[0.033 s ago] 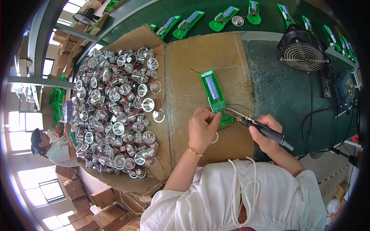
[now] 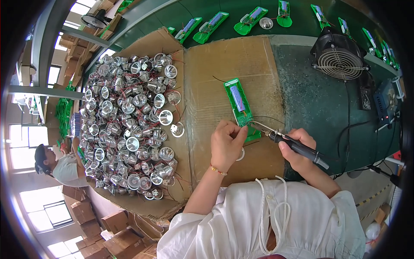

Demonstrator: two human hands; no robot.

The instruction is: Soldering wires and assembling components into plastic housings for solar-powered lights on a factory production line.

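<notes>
In front of me a green plastic housing point(image 2: 231, 90) lies on the cardboard, with a blue battery cell point(image 2: 236, 98) and a small green circuit board point(image 2: 244, 120) inside it. My left hand point(image 2: 227, 144) is closed, thumb and fingertips pinched at the board's edge; what they pinch is hidden. The rim of a reflector cup point(image 2: 242, 154) peeks out beside that hand. A black soldering iron point(image 2: 297, 149) is gripped in my right hand point(image 2: 298, 146), its bent metal tip pointing at the board near my left fingertips. Thin dark wires arc from the housing.
Many silver reflector cups point(image 2: 129, 108) with red wires fill a cardboard tray at left. Green housings point(image 2: 252, 20) line the far ledge. At right stand a black fan point(image 2: 338, 58) and a blue soldering station point(image 2: 385, 101) with cables. Another person point(image 2: 60, 164) sits at far left.
</notes>
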